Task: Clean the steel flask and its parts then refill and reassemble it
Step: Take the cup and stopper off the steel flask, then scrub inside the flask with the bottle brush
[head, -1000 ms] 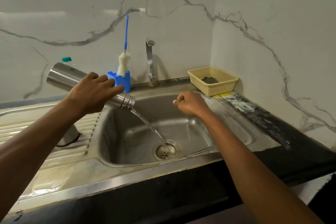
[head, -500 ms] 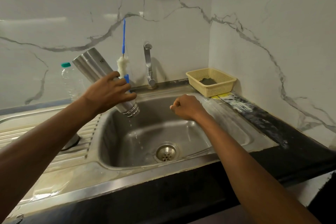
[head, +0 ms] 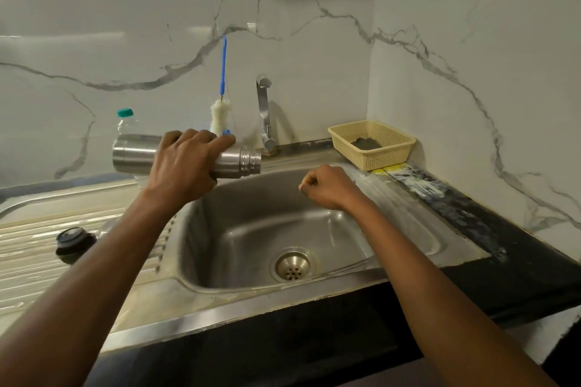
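The left grip (head: 185,166) wraps around the middle of the steel flask (head: 136,154), fingers over the top and thumb hidden beneath. It holds the flask roughly level above the rear left corner of the sink (head: 251,229). The open, threaded neck (head: 250,161) points right, toward the tap (head: 264,110). No water shows at the mouth.

The right grip (head: 327,187) hangs over the basin with its fingers curled into a fist, and nothing shows in it.

The flask is rigid and smooth, and probably wet, so it is likely to be slippery. Empty, it should also be light. A full wrap around the mid-body, as here, looks the safest hold because it leaves the neck free for the bottle brush (head: 220,116) standing just behind. Taking it by the threads would be a poor choice, since the ridges are narrow and need to stay clear.

A dark stopper (head: 74,240), seemingly one of the flask's parts, rests on the draining surface (head: 28,248) to the left, well apart from the flask. A plastic bottle (head: 125,121) stands behind it, and a yellow basket (head: 374,148) sits in the far corner.
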Tool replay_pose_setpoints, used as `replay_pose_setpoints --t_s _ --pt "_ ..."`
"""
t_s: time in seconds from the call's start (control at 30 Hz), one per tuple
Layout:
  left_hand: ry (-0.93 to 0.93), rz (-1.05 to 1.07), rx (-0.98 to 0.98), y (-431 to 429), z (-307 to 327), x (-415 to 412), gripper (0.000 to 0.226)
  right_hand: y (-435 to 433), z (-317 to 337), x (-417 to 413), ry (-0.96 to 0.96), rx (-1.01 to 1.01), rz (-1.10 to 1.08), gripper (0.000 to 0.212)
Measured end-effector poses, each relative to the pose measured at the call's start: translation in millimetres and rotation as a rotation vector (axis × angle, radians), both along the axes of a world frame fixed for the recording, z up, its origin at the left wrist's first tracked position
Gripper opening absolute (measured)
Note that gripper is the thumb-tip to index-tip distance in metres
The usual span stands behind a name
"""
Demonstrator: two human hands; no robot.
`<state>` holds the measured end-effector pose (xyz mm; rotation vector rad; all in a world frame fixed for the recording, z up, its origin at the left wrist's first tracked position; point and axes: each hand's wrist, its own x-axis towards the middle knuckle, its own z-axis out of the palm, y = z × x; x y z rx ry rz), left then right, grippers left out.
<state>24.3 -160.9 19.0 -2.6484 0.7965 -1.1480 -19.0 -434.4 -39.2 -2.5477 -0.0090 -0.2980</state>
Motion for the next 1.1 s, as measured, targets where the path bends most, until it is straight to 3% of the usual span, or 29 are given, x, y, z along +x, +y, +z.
replay_pose_setpoints --t_s 0.23,0.4,0.53,0.77,0.9,1.0,1.1 --pt "0.314 -0.206 -0.713 -13.2 -11.8 -19.8 0.090 -1.7 -2.5 2.3 -0.027 0.056 0.030 0.035" --pt "0.598 -0.306 -1.086 -21.8 -36.9 -28.4 0.070 0.4 3.3 -4.0 -0.039 0.152 0.009 0.029" --pt "0.704 -0.280 -1.212 -23.1 -57.2 -28.3 0.068 15.1 18.5 -5.7 -0.124 0.315 0.006 0.017" --pt "0.763 -0.241 -1.355 -24.1 -65.9 -18.8 0.068 90.9 110.1 64.3 -0.315 0.157 0.077 0.023" --pt "0.768 -0.206 -1.338 -22.0 -72.2 -13.2 0.065 132.5 145.9 119.8 -0.302 0.223 0.048 0.020" --pt "0.756 -0.164 -1.317 -17.5 -77.8 -7.1 0.062 146.5 152.4 141.8 -0.264 0.145 0.007 0.017" --pt "0.733 -0.145 -1.298 -14.3 -81.1 -0.5 0.063 146.3 150.9 160.8 -0.224 0.119 -0.037 0.041"
